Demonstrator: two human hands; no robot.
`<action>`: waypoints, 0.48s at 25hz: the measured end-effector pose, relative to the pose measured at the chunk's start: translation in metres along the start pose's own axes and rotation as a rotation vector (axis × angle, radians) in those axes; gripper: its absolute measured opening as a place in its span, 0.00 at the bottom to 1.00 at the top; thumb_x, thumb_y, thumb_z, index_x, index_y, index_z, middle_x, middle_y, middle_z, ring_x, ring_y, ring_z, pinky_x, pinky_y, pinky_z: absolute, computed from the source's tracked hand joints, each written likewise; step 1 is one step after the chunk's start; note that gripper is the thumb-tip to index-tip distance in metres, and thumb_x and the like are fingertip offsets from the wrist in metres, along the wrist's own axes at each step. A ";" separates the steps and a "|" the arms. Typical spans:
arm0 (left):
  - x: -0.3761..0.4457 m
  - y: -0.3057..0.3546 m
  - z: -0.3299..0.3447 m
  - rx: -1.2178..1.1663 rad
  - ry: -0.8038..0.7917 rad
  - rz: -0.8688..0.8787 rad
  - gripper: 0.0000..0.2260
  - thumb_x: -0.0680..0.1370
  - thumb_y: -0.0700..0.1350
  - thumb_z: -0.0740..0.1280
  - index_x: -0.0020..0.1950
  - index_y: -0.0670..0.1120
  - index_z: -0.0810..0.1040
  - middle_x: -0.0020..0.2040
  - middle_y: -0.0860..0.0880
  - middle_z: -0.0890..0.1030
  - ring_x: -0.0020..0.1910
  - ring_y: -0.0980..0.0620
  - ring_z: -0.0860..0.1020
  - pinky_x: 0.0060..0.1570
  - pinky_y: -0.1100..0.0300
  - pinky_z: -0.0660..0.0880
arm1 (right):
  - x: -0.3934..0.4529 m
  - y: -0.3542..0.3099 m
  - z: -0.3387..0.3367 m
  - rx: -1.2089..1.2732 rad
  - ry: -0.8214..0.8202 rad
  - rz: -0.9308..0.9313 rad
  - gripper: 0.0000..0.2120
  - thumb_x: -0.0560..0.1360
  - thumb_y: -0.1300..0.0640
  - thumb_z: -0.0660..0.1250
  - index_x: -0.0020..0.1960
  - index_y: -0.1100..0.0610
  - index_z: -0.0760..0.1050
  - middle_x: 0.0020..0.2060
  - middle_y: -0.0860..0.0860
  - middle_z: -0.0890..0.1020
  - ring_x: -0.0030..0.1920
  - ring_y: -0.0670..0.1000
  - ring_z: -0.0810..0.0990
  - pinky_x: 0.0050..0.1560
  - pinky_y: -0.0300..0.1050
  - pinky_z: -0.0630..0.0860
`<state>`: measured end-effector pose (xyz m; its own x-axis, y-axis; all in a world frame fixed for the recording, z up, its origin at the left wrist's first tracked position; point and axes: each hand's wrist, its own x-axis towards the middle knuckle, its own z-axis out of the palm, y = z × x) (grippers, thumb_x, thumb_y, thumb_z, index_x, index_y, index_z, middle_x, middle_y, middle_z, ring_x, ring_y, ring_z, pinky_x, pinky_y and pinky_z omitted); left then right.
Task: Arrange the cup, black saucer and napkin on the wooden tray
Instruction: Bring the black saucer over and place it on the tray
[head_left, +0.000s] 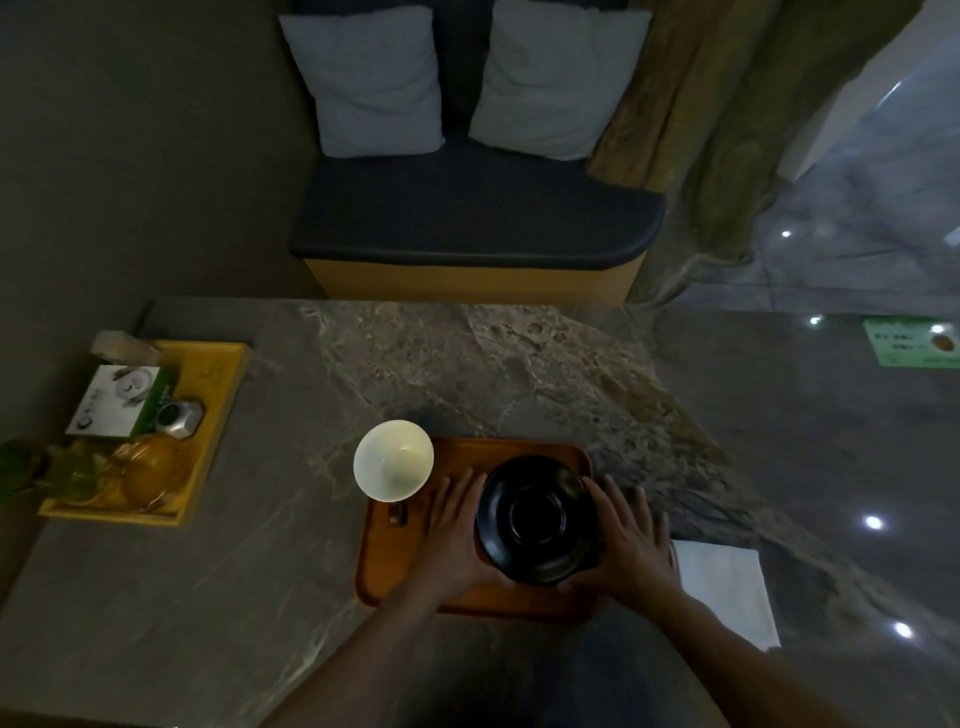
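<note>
A round black saucer (537, 517) sits over the right part of the wooden tray (410, 587) near the table's front. My left hand (457, 530) holds the saucer's left rim and my right hand (631, 540) holds its right rim, fingers spread along the edge. A white cup (393, 460) stands at the tray's far left corner, apart from both hands. A small dark piece (398, 514) lies on the tray just below the cup. A white napkin (724, 587) lies flat on the table to the right of the tray, partly behind my right forearm.
A yellow tray (218, 395) at the table's left holds a white and green box (117, 400), a metal object (179, 418) and glassware (150, 470). A cushioned bench (472, 223) with two pillows stands beyond the far edge. A green card (911, 343) lies far right.
</note>
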<state>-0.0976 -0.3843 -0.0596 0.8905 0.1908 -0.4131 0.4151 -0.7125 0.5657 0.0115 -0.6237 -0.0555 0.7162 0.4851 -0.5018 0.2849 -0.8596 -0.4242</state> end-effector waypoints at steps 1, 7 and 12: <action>0.001 -0.001 0.000 0.003 0.005 -0.002 0.62 0.57 0.69 0.76 0.78 0.60 0.38 0.81 0.54 0.43 0.79 0.51 0.37 0.78 0.46 0.44 | 0.001 -0.001 0.001 0.000 0.003 0.003 0.62 0.48 0.18 0.62 0.70 0.30 0.28 0.78 0.44 0.40 0.74 0.54 0.29 0.72 0.69 0.35; 0.010 -0.005 0.000 0.049 -0.019 -0.004 0.62 0.58 0.66 0.77 0.78 0.58 0.38 0.81 0.54 0.40 0.78 0.50 0.34 0.75 0.49 0.39 | 0.006 -0.003 0.000 -0.014 -0.005 0.033 0.61 0.50 0.17 0.61 0.70 0.31 0.26 0.77 0.44 0.37 0.73 0.56 0.26 0.70 0.69 0.32; 0.016 -0.005 0.004 0.084 -0.005 -0.001 0.61 0.58 0.68 0.76 0.74 0.63 0.33 0.81 0.53 0.40 0.77 0.51 0.33 0.76 0.46 0.41 | 0.010 0.002 0.001 -0.027 0.013 0.043 0.62 0.50 0.17 0.61 0.71 0.32 0.28 0.78 0.45 0.38 0.73 0.56 0.27 0.70 0.69 0.32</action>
<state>-0.0862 -0.3806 -0.0719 0.8888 0.1882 -0.4179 0.3990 -0.7664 0.5035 0.0180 -0.6201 -0.0620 0.7366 0.4456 -0.5088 0.2709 -0.8837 -0.3816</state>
